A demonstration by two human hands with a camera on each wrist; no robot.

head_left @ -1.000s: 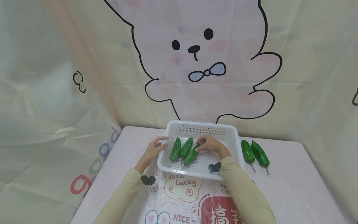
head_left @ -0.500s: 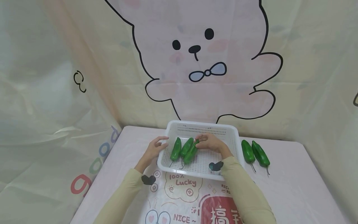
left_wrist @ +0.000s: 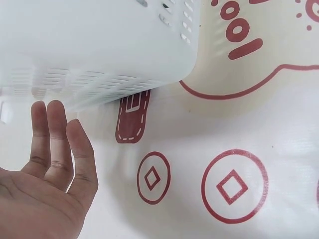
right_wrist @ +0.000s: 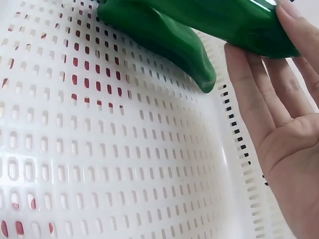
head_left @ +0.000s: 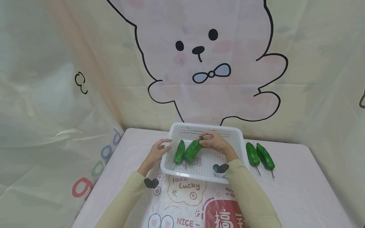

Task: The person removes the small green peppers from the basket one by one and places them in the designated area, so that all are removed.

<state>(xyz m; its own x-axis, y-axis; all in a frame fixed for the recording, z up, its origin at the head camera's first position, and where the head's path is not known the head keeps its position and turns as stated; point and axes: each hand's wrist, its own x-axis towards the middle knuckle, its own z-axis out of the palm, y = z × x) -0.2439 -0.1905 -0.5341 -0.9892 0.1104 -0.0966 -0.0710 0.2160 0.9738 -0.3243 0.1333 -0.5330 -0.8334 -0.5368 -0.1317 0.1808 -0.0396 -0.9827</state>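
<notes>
- Currently holding one green pepper (right_wrist: 239, 27) inside the white basket (head_left: 205, 163), over a second pepper (right_wrist: 164, 45); cannot tell whether touching it.
- Pinched near the pointed end, thumb opposite fingers, in the right hand (head_left: 212, 142); probably gripped there to steer it into line.
- Just left, third pepper (head_left: 179, 152), stem toward the person.
- At the basket's left side, left hand (head_left: 155, 152): grip relaxed, fingers slightly apart, likely for steadying.
- Outside, on the counter (head_left: 296, 177), fourth pepper (head_left: 252, 154) beside fifth pepper (head_left: 265, 156), presumably kept within reach.
</notes>
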